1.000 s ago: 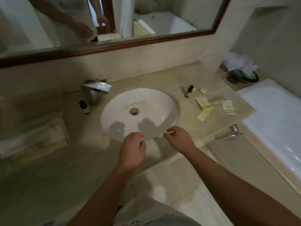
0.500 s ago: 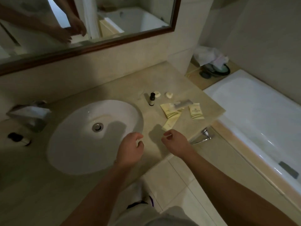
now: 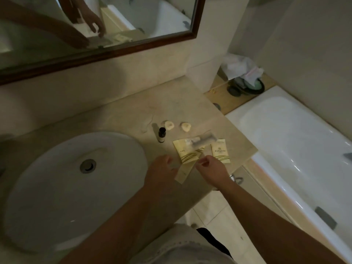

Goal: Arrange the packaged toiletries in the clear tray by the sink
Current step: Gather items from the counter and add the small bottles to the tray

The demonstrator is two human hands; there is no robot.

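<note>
Three cream toiletry packets lie on the counter right of the sink: a striped packet (image 3: 188,151), a printed packet (image 3: 220,150) and a long narrow packet (image 3: 185,172). A clear plastic piece (image 3: 204,140) rests across the top of the striped one; I cannot tell whether it is the tray. Behind them stand a small dark bottle (image 3: 162,134) and two pale round soaps (image 3: 169,125) (image 3: 186,127). My left hand (image 3: 162,169) hovers loosely curled and holding nothing, just left of the long packet. My right hand (image 3: 211,167) has its fingertips pinched together beside the striped packet.
The white oval sink (image 3: 57,197) fills the counter's left. The counter's right edge (image 3: 245,161) drops to a white bathtub (image 3: 295,149). A wood-framed mirror (image 3: 133,25) hangs behind. Crumpled white cloths and a dark dish (image 3: 245,77) sit on a ledge at the back right.
The view has swung right, from the sink to the packets. Both hands have moved right and forward, from the sink's front rim up to the packets.
</note>
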